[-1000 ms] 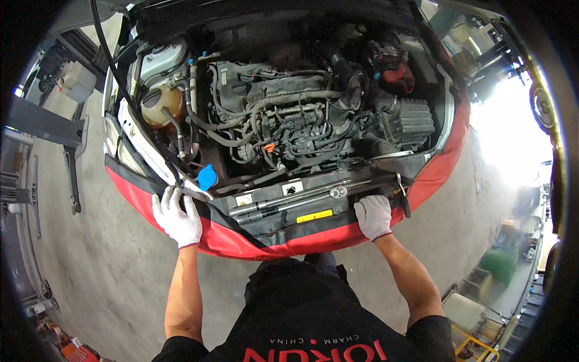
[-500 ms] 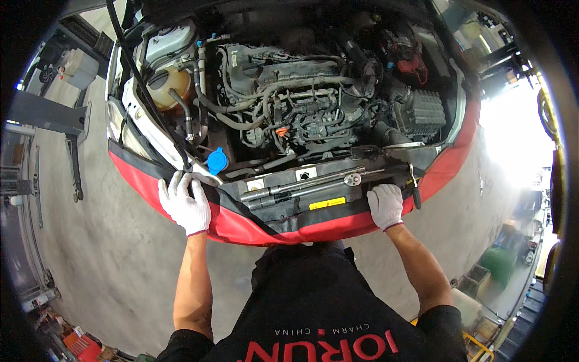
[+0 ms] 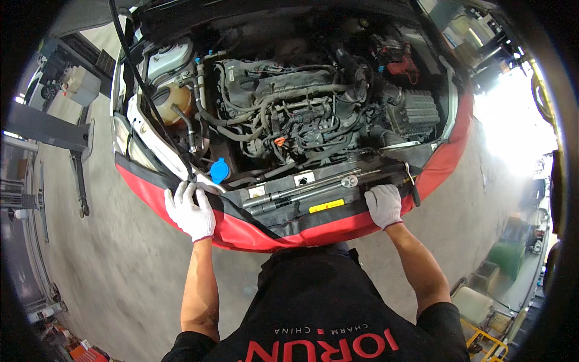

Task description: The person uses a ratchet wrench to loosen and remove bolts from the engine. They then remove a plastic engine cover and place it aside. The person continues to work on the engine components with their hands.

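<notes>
Both my hands wear white knit gloves. My left hand (image 3: 190,212) rests with fingers apart on the red-and-black cover (image 3: 253,234) draped over the car's front edge, just below the black hood prop (image 3: 148,96). My right hand (image 3: 383,205) has curled fingers on the cover's black edge; anything under them is hidden. Between my hands, long metal wrenches or ratchets (image 3: 283,194) lie on the front panel above a yellow label (image 3: 325,206). A tool with a black handle (image 3: 415,193) lies just right of my right hand. A blue cap (image 3: 220,171) stands above my left hand.
The open engine bay (image 3: 283,108) holds hoses, a coolant tank (image 3: 172,108) and a battery (image 3: 392,60). Dark lift arms (image 3: 57,130) stand on the concrete floor (image 3: 108,265) at the left. Bins, a green container (image 3: 506,259) and a yellow trolley (image 3: 482,341) line the right.
The car and my hands appear slightly higher and further right than a second ago, as the view has shifted. Both hands keep their places on the cover's edge.
</notes>
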`<state>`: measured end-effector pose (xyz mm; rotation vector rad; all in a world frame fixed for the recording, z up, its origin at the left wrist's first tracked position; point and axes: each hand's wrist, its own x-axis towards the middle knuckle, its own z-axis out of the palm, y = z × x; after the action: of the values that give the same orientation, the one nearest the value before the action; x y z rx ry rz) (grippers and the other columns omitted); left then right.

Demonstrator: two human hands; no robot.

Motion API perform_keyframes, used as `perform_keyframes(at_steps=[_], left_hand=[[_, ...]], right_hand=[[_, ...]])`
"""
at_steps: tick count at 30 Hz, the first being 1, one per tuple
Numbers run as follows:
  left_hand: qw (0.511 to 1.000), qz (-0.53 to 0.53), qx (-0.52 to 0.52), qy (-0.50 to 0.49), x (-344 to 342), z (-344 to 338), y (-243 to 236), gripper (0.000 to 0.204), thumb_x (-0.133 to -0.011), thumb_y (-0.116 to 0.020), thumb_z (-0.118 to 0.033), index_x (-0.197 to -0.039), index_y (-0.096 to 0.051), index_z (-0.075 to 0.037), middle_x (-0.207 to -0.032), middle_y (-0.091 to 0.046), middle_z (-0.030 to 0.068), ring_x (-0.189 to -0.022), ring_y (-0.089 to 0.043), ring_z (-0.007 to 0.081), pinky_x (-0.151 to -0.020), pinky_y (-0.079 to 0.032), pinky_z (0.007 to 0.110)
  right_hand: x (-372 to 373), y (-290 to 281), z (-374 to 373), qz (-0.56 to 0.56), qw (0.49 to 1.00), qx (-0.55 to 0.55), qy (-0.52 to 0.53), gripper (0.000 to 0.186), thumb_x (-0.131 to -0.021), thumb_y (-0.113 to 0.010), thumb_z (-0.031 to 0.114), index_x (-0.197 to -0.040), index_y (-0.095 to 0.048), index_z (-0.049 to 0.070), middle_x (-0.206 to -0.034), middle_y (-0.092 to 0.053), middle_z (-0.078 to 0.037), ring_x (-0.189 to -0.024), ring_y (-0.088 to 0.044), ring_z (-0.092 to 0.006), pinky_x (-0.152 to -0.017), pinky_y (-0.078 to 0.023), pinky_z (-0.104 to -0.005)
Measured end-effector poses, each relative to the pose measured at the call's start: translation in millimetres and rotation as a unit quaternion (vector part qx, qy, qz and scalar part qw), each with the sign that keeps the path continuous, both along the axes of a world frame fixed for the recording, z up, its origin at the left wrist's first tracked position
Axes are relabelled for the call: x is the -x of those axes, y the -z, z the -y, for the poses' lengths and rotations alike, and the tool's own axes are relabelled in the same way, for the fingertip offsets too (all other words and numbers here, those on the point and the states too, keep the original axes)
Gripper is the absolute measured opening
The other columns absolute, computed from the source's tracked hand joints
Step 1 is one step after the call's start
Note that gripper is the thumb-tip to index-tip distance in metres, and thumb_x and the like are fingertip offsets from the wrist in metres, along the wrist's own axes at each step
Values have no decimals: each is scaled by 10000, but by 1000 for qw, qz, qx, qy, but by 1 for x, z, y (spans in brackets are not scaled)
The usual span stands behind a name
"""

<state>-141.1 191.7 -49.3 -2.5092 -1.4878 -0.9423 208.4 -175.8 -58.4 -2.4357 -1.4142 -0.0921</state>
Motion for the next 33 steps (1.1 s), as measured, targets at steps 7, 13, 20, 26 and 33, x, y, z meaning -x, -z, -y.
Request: perform_keyframes(at_steps=[7,13,20,26,33], left_hand=[[1000,1,3,7,1,1,-1,209,-924,-707,-232,-1087,-769,-117,-1261,-712,93,-1379,-485,417,-1186,-338,528],[1000,1,3,2,1,2,-2,203,-923,-707,-231,-1078,-764,-114,-1265,-708,94,-1374,-486,427,-1177,-344,532],[1000,8,11,-6,1,2,-3,203,-916,-707,-232,-1076,-772,-123,-1277,-704,80,-1388,-475,412,-1181,-343,523],[1000,20,9,1,0,1,0,212,-886,-734,-201,-1076,-765,-114,-1246,-717,87,-1381,-475,430,-1168,-339,537],[1000,10,14,-4,-1,3,-3,190,-919,-717,-219,-1072,-761,-116,-1273,-700,88,-1383,-472,421,-1173,-344,527]], right_hand=[[0,0,2,4,1000,9,7,235,-921,-633,256,-863,-720,46,-902,-712,-117,-916,-656,-343,-919,-475,-473],[1,-2,1,-4,1000,5,7,229,-914,-632,258,-866,-722,52,-902,-708,-116,-919,-654,-341,-918,-471,-474],[1,1,0,5,1000,1,6,228,-919,-631,254,-859,-718,51,-876,-695,-112,-904,-650,-338,-910,-465,-468],[1,-1,-1,10,1000,-9,5,213,-914,-636,236,-822,-694,53,-853,-681,-110,-885,-640,-339,-895,-462,-470],[1,-4,-2,4,1000,-11,6,203,-906,-641,229,-836,-698,47,-856,-679,-119,-883,-637,-347,-891,-465,-475]])
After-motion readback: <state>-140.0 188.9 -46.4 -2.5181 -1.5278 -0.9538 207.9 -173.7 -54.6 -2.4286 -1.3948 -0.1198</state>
